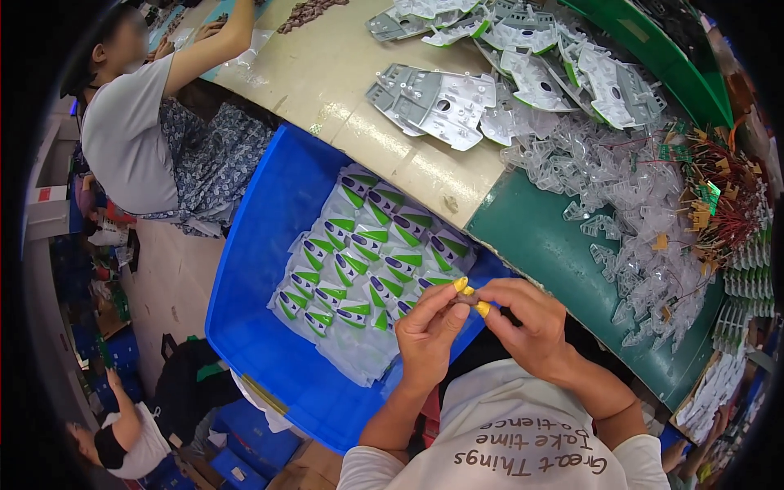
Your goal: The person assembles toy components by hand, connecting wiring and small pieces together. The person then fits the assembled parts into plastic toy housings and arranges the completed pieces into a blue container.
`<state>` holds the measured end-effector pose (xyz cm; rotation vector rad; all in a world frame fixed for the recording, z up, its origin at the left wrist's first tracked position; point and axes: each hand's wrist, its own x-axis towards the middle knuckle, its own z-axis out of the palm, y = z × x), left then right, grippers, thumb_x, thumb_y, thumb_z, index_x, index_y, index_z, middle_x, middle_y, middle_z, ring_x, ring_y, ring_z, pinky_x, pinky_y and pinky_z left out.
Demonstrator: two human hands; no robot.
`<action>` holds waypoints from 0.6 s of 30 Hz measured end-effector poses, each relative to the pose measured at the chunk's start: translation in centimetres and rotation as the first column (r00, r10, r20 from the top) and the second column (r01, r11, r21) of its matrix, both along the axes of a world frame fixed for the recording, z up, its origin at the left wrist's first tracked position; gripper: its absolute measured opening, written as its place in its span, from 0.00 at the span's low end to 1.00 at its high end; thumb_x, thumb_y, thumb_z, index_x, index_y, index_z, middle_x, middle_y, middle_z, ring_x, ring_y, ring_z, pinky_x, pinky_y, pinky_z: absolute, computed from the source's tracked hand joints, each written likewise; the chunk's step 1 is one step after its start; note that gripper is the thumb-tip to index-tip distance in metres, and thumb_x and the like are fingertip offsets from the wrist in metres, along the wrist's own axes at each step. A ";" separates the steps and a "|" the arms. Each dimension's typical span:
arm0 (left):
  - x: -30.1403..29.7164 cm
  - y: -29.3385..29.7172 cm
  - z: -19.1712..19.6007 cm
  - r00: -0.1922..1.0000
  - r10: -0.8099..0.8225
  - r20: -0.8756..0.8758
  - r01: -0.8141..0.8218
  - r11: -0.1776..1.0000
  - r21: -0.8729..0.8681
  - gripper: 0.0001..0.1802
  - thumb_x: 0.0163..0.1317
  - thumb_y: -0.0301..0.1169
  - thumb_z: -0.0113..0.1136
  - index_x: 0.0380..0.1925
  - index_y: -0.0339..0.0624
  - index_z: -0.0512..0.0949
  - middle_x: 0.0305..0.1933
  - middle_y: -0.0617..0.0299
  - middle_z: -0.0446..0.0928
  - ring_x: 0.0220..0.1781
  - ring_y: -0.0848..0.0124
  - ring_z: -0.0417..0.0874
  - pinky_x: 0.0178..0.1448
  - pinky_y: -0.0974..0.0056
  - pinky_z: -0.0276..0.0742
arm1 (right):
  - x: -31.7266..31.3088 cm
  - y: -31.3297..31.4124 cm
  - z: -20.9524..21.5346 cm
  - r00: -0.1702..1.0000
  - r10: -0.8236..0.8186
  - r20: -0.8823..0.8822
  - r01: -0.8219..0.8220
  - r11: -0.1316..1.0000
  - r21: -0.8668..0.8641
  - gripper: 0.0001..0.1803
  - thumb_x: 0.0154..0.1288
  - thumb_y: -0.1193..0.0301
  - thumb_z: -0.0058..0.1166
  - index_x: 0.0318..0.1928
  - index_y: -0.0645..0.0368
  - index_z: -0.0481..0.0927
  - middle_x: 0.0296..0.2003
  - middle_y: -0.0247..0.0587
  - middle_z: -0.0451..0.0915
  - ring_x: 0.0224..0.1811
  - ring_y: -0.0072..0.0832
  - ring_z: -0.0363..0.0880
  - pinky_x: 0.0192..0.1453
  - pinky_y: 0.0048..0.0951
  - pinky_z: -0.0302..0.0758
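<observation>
My left hand (430, 327) and my right hand (523, 318) meet in front of my chest, pinching a small dark part (468, 299) between the fingertips. Yellow finger cots cover one left fingertip and one right fingertip. Both hands hover over the near right corner of a blue bin (269, 220), which holds rows of clear packets with green and purple toy pieces (367, 261). The small part is mostly hidden by my fingers.
A green mat (539, 237) on the bench carries a heap of clear plastic parts (629, 188), grey and white moulded shells (490, 73) and red-wired circuit bits (719, 196). One person sits at the bench on the upper left (139, 122), another at lower left (122, 433).
</observation>
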<state>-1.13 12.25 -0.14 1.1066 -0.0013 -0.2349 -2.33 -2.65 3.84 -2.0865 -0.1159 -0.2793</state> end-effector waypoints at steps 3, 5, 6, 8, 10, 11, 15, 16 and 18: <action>-0.2 -0.2 0.1 0.989 0.004 -0.151 -0.011 0.999 -0.048 0.16 0.61 0.18 0.57 0.51 0.34 0.75 0.47 0.56 0.77 0.47 0.71 0.80 0.51 0.70 0.76 | -0.2 0.1 0.0 0.999 -0.039 -0.019 0.038 0.999 -0.007 0.13 0.50 0.83 0.60 0.39 0.64 0.79 0.35 0.44 0.80 0.34 0.37 0.80 0.38 0.31 0.78; -0.1 -0.6 0.4 0.964 -0.017 -0.267 -0.031 0.985 -0.171 0.16 0.62 0.20 0.56 0.51 0.35 0.75 0.46 0.57 0.78 0.47 0.71 0.80 0.52 0.68 0.76 | -0.3 0.0 0.0 0.998 -0.058 -0.014 0.058 0.998 0.011 0.13 0.50 0.83 0.60 0.39 0.64 0.80 0.35 0.45 0.80 0.34 0.36 0.80 0.37 0.30 0.77; -0.1 -0.7 0.5 0.926 -0.050 -0.375 -0.065 0.955 -0.288 0.16 0.63 0.22 0.56 0.52 0.36 0.75 0.46 0.57 0.78 0.47 0.71 0.80 0.52 0.66 0.76 | -0.2 0.0 0.2 0.998 -0.058 -0.015 0.058 0.998 0.011 0.13 0.50 0.83 0.60 0.39 0.64 0.80 0.35 0.45 0.80 0.34 0.36 0.80 0.37 0.30 0.77; 0.1 -0.8 0.6 0.903 -0.075 -0.422 -0.073 0.943 -0.324 0.16 0.64 0.23 0.55 0.52 0.37 0.75 0.46 0.58 0.79 0.48 0.70 0.80 0.53 0.65 0.75 | 0.1 -0.1 0.5 0.994 -0.088 -0.064 0.092 0.993 0.073 0.14 0.50 0.83 0.60 0.40 0.64 0.80 0.35 0.45 0.79 0.34 0.34 0.80 0.37 0.29 0.77; 0.2 -0.9 0.5 0.878 -0.100 -0.467 -0.084 0.930 -0.358 0.15 0.65 0.24 0.55 0.52 0.38 0.75 0.45 0.58 0.79 0.48 0.70 0.80 0.54 0.65 0.75 | 0.0 -0.2 0.4 0.994 -0.081 -0.073 0.088 0.992 0.095 0.14 0.50 0.83 0.60 0.40 0.64 0.81 0.35 0.45 0.79 0.34 0.34 0.80 0.37 0.28 0.77; 0.2 -0.8 0.5 0.880 -0.120 -0.459 -0.063 0.929 -0.364 0.15 0.66 0.26 0.53 0.52 0.39 0.75 0.45 0.61 0.79 0.48 0.71 0.79 0.55 0.65 0.75 | 0.0 -0.2 0.3 0.994 -0.072 -0.082 0.082 0.990 0.118 0.14 0.50 0.83 0.60 0.40 0.64 0.81 0.35 0.45 0.79 0.34 0.34 0.80 0.37 0.28 0.77; 0.4 -0.7 0.3 0.861 -0.159 -0.483 -0.056 0.914 -0.401 0.14 0.67 0.27 0.52 0.52 0.41 0.75 0.44 0.63 0.78 0.48 0.73 0.78 0.54 0.66 0.75 | 0.1 -0.5 0.3 0.994 -0.058 -0.096 0.071 0.987 0.141 0.14 0.51 0.83 0.61 0.41 0.64 0.81 0.35 0.45 0.80 0.34 0.34 0.80 0.37 0.27 0.76; 0.5 -0.7 0.3 0.861 -0.161 -0.482 -0.054 0.915 -0.401 0.14 0.67 0.27 0.52 0.52 0.41 0.75 0.44 0.63 0.78 0.48 0.73 0.78 0.54 0.66 0.75 | 0.2 -0.5 0.4 0.993 -0.055 -0.104 0.069 0.988 0.137 0.14 0.51 0.83 0.61 0.41 0.64 0.81 0.35 0.45 0.80 0.34 0.33 0.80 0.37 0.27 0.76; 0.6 -0.5 0.2 0.851 -0.182 -0.493 -0.067 0.893 -0.445 0.16 0.66 0.25 0.53 0.53 0.38 0.74 0.47 0.59 0.78 0.48 0.71 0.79 0.55 0.66 0.75 | 0.3 -0.7 0.5 0.992 -0.054 -0.112 0.069 0.989 0.133 0.14 0.52 0.83 0.61 0.41 0.64 0.81 0.35 0.45 0.80 0.35 0.33 0.80 0.37 0.27 0.76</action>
